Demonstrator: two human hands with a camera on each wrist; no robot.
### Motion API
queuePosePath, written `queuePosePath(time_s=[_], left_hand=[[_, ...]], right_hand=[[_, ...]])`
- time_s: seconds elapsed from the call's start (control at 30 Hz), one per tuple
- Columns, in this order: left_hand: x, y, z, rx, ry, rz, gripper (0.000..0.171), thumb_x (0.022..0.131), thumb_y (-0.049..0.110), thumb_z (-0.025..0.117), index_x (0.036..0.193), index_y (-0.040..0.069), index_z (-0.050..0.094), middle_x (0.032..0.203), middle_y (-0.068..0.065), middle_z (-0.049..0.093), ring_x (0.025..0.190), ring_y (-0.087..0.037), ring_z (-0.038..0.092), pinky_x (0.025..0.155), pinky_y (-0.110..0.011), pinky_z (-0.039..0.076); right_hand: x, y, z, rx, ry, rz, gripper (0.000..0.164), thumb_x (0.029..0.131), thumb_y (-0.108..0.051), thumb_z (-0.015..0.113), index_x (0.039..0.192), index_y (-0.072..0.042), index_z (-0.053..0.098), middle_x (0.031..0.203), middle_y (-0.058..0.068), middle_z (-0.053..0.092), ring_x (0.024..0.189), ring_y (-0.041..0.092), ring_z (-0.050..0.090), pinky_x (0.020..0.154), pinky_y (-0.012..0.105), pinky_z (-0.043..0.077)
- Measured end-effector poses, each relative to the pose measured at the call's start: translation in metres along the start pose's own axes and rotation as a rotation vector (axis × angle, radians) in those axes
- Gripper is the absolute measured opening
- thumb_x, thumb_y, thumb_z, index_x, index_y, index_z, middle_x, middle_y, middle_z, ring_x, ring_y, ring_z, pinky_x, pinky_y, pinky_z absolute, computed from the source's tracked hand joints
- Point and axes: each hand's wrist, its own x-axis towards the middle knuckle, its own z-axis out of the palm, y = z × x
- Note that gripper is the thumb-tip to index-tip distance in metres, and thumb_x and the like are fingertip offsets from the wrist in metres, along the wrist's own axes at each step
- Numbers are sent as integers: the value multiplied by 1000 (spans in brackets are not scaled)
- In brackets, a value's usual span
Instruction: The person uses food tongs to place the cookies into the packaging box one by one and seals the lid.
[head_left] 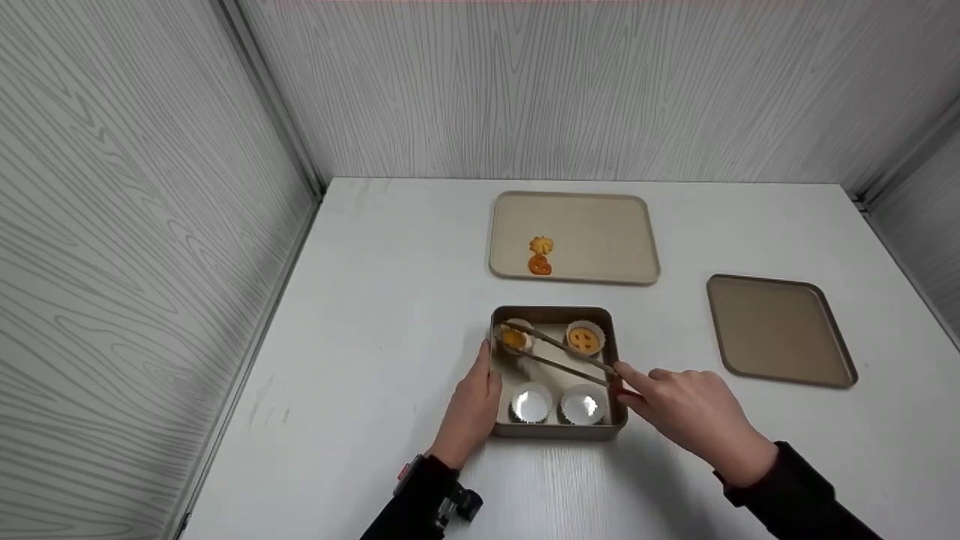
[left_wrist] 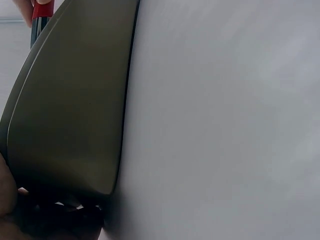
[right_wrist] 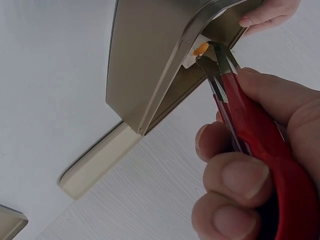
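Observation:
My left hand (head_left: 471,401) holds the left wall of a deep square baking pan (head_left: 559,432), its thumb at the rim. My right hand (head_left: 694,412) grips red-handled metal tongs (right_wrist: 257,125), which reach across the pan from its right side. The tong tips are at the back-left paper cup, around or beside an orange cookie (head_left: 514,339); contact is hard to tell. A round cookie with holes (head_left: 583,340) sits in the back-right cup. Two shiny cups (head_left: 530,405) stand along the pan's front. The left wrist view shows mostly the pan's outer wall (left_wrist: 75,100).
Behind the pan lies a beige tray (head_left: 600,232) with a flower-shaped cookie (head_left: 541,245) and a pretzel-shaped one (head_left: 539,265). A brown square tray (head_left: 784,330) lies to the right. Grey wood-grain panels (head_left: 525,90) border the white table (head_left: 375,315) at the back and sides.

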Motion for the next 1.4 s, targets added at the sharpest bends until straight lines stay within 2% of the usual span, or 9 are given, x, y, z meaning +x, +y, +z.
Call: queuePosePath(time_s=[0.3, 0.53, 0.77, 0.97, 1.17, 1.4], left_hand=[[0, 0, 0, 7, 8, 0, 55, 111, 14, 36, 159, -9, 21, 161, -25, 34, 147, -37, 37, 120, -48, 33], [0, 0, -1, 7, 10, 2, 55, 111, 15, 36, 159, -9, 21, 160, -26, 34, 146, -38, 37, 120, -49, 33], [0, -1, -1, -27, 4, 1, 56, 111, 15, 35, 160, -7, 20, 161, -24, 33, 148, -35, 36, 121, -47, 32], [-1, -1, -3, -66, -6, -5, 56, 113, 21, 34, 161, -5, 18, 163, -22, 29, 150, -34, 32, 123, -46, 28], [-1, -2, -2, -57, -1, 15, 57, 113, 22, 33, 160, -6, 19, 163, -23, 29, 150, -35, 31, 123, -47, 28], [-1, -2, -2, -59, -3, 4, 57, 113, 25, 34, 161, -5, 20, 164, -21, 29, 150, -34, 31, 123, -46, 28]], right_hand=[[2, 2, -4, 24, -47, 34, 34, 84, -31, 84, 111, -17, 71, 51, -6, 41, 38, 9, 34, 36, 25, 21], [0, 4, -5, 43, -7, 31, 31, 84, -31, 82, 107, -17, 67, 51, -7, 36, 37, 8, 31, 36, 24, 19], [-1, 6, -8, 81, 1, 31, 30, 85, -30, 81, 107, -16, 67, 51, -8, 37, 37, 8, 34, 38, 21, 19], [-3, 9, -12, 103, -9, 50, 36, 82, -25, 84, 113, -16, 70, 53, -8, 39, 39, 6, 33, 38, 21, 22], [-3, 16, -17, 104, 1, 71, 35, 82, -25, 83, 114, -18, 69, 54, -10, 38, 40, 5, 30, 38, 22, 20], [0, 26, -19, 107, 34, 97, 36, 82, -24, 83, 115, -15, 70, 55, -7, 44, 41, 8, 34, 38, 25, 23]])
